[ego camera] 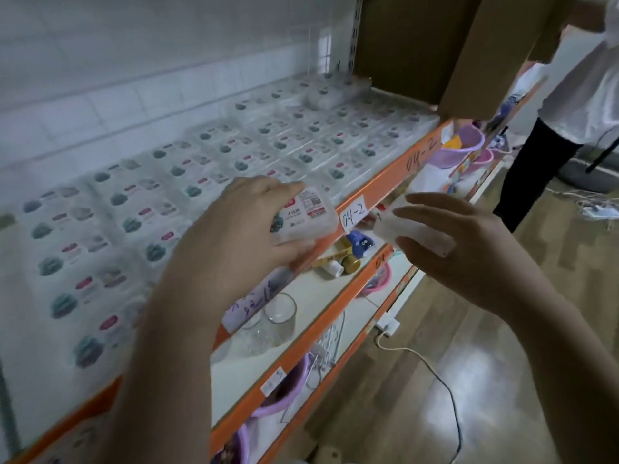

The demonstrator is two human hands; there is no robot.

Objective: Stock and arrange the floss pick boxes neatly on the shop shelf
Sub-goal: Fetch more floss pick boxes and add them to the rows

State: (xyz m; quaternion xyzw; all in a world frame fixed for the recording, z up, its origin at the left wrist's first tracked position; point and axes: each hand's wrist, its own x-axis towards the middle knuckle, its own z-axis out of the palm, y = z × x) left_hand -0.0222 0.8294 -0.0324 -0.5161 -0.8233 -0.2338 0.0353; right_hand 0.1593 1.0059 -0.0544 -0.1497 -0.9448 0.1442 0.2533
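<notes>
Two translucent plastic floss pick boxes in play, one per hand. Left hand grips labelled white box, fingers on top, thumb under, label up, at orange shelf front edge, prob. to match the rows of flat label-up boxes from 9 to 1 o'clock. At 3 o'clock, off shelf, right hand pinches plain box betw. thumb & fingers, prob. next in line.

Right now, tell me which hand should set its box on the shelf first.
Left. The left hand holds its floss pick box at the shelf's orange front edge; the right hand holds its box out over the aisle.
</notes>
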